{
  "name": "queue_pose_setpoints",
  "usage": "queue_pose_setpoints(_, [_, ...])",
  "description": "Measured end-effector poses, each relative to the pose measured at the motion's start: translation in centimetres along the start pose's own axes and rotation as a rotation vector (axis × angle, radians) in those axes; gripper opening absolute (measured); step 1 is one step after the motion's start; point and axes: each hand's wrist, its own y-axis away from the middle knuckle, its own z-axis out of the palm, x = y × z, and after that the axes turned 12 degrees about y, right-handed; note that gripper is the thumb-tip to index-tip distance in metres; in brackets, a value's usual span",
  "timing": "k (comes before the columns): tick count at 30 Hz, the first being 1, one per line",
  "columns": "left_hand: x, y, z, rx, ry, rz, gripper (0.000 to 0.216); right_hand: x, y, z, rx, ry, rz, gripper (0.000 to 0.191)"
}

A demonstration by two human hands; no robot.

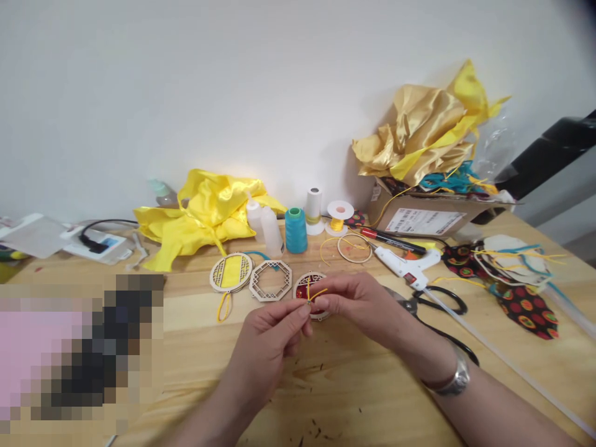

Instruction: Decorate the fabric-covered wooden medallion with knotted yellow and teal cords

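Both hands meet over the table, pinching a thin yellow cord (308, 290) whose two ends stick up between the fingertips. My left hand (277, 329) grips it from the left with thumb and forefinger. From the right, my right hand (358, 304) closes its fingertips on the same cord. A tiny greenish spot shows at the pinch, too small to name. Just behind the fingers lies a round wooden frame with red fabric (302, 290), partly covered by them. Left of it are an octagonal wooden frame (257, 292) and a round frame with yellow fabric (237, 272) and a cord loop.
Scissors (447, 299) and a white glue gun (405, 264) lie beside my right forearm. Behind stand a teal thread cone (295, 231), plastic bottles (270, 231) and yellow satin (200, 217). A cardboard box (419, 214) heaped with fabric occupies the back right.
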Motion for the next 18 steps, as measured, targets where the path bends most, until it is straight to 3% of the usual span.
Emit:
queue_pose_setpoints(3, [-0.1, 0.3, 0.1, -0.042, -0.111, -0.020, 0.018, 0.3, -0.1, 0.8, 0.041, -0.168, 0.012, 0.018])
queue_pose_setpoints(6, [-0.3, 0.4, 0.0, -0.060, -0.158, -0.034, 0.020, 0.4, 0.1, 1.1, 0.134, -0.081, -0.017, 0.011])
queue_pose_setpoints(10, [-0.4, 0.2, -0.2, -0.069, -0.149, -0.042, 0.024, 0.4, 0.3, 1.3, 0.193, 0.079, -0.056, 0.015])
queue_pose_setpoints(18, [-0.2, 0.5, -0.2, -0.048, -0.022, -0.089, 0.022, 0.7, -0.1, 1.8, 0.188, 0.013, -0.143, 0.017])
